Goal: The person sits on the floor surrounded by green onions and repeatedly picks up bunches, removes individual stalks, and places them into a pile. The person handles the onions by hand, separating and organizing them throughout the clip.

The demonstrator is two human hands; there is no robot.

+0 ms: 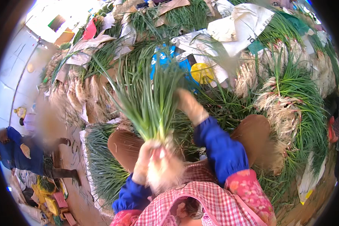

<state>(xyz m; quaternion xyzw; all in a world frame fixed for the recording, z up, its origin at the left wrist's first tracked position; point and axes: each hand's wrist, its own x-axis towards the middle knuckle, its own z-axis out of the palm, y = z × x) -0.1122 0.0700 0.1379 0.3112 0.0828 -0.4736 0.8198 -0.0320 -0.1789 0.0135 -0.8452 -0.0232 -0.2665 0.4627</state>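
Observation:
My left hand point(145, 160) grips a bunch of green onions point(155, 107) around its white base. The leaves point away from me, and the pale roots point(165, 172) hang blurred over my checked apron point(186, 189). Beside the leaf tips on the right is my right hand point(190, 106), smeared by motion; whether its fingers touch the leaves is unclear. Loose green onions point(223, 106) lie beyond and between my knees. To the left of my left knee, a pale-edged container point(86, 158) is packed with green onion leaves point(107, 163).
Rooty green onion bundles are heaped at the right point(282, 113) and at the left point(79, 90). White sacks point(243, 31), a blue bag point(163, 59) and a yellow round object point(202, 73) lie ahead. Another person point(25, 149) is at the far left, near assorted boxes point(52, 204).

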